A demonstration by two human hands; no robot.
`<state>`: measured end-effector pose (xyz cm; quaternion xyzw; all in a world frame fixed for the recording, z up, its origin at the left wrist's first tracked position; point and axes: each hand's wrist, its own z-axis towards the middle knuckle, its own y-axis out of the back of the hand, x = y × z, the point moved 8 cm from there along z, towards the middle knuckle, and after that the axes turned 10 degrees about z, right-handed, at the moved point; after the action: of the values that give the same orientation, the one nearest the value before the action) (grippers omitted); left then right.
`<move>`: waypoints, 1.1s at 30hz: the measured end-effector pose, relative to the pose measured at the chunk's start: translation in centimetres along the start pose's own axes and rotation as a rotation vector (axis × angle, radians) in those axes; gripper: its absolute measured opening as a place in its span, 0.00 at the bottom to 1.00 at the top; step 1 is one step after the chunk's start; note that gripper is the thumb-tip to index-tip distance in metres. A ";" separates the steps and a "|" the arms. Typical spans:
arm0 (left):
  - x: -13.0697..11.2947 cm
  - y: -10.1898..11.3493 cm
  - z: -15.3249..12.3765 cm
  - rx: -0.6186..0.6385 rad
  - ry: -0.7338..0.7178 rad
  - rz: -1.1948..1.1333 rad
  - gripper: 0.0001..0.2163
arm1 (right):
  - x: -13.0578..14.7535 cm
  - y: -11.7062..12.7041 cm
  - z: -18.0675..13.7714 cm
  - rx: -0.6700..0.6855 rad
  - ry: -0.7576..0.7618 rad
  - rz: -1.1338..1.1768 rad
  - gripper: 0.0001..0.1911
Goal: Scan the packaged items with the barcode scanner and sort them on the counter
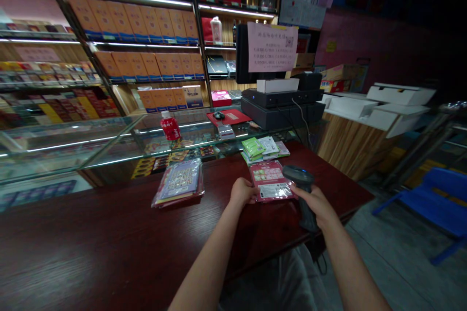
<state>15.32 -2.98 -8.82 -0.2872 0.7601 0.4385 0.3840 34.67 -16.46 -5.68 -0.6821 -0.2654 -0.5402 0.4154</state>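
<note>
A dark handheld barcode scanner (299, 175) with a small blue light is in my right hand (318, 204), its head over the right edge of a pink plastic packet (272, 175). The packet lies on the dark red table, its printed white label facing up. My left hand (242, 191) is closed at the packet's left edge, with some fingers hidden. One digit of my right hand reaches the packet's right side. Just beyond lie green and white packets (255, 148). A stack of clear-wrapped sticker sheets (180, 182) rests to the left.
Behind the wooden table (109, 243) stands a glass display counter (120, 143) with a red bottle (170, 126) and a computer mouse (219, 115). A monitor (242, 53) and black cash drawer (280, 109) are beyond. A blue chair (438, 199) is at right.
</note>
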 end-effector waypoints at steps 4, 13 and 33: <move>0.2 -0.7 -0.6 0.130 0.015 -0.141 0.09 | -0.6 0.1 -0.2 -0.007 -0.048 0.001 0.21; 0.7 4.1 -1.0 0.059 -0.168 -0.437 0.14 | 1.1 -1.0 -2.5 -0.043 -0.092 0.116 0.25; 2.7 10.0 0.7 -0.565 -0.526 -0.350 0.06 | -1.5 -7.0 -4.4 0.157 -0.049 -0.151 0.19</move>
<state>6.33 1.87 -6.88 -0.3844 0.4259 0.6161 0.5397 26.31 -16.47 -4.86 -0.6384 -0.3676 -0.5308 0.4190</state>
